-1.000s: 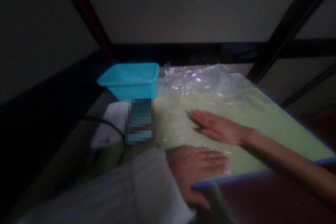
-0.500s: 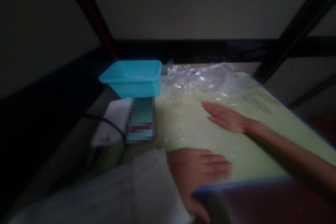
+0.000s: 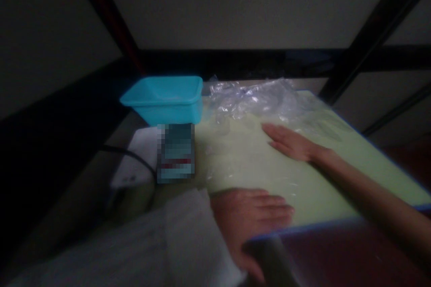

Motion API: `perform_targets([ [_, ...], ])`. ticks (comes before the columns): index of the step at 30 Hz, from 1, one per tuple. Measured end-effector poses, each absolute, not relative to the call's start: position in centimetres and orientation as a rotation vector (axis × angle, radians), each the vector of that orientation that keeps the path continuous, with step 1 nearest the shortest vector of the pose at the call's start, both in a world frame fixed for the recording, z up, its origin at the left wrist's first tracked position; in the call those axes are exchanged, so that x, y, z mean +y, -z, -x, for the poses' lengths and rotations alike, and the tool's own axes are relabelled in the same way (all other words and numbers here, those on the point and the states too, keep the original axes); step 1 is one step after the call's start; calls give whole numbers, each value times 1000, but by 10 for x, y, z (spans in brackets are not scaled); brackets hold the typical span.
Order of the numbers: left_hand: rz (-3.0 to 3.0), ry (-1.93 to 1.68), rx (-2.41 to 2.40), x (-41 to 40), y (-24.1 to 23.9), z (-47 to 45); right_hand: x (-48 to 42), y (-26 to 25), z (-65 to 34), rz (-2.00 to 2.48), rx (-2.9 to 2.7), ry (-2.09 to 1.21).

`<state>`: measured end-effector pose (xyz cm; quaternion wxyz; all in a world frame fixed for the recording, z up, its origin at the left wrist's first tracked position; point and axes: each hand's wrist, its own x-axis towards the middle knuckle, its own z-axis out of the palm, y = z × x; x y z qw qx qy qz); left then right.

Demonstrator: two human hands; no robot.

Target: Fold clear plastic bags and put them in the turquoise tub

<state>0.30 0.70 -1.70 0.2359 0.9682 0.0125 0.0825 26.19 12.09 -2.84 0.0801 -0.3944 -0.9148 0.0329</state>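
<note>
A clear plastic bag or sheet lies flat on the yellow-green tabletop; its outline is hard to make out. My left hand, coming out of a pale long sleeve, rests palm down near the table's front edge. Its fingers point right and its thumb hangs below the edge. Farther back and to the right, my right hand lies flat with the palm down and fingers pointing left. Neither hand grips anything. Beyond it sits a crumpled heap of clear plastic.
A bright blue plastic basin stands at the back left. In front of it is a pixelated, blurred-out rectangular object beside a white flat item. A dark cable runs across there. The tabletop has a blue edge.
My right hand has slid slightly away and to the right over the tabletop. My left hand stays in about the same place. The whole view has shifted a little.
</note>
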Motion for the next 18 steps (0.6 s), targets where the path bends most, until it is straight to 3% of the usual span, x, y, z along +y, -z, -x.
perform_targets([
  [18,-2658,-144,15,5,10,-2,127,26,-276,1272,-2707,53],
])
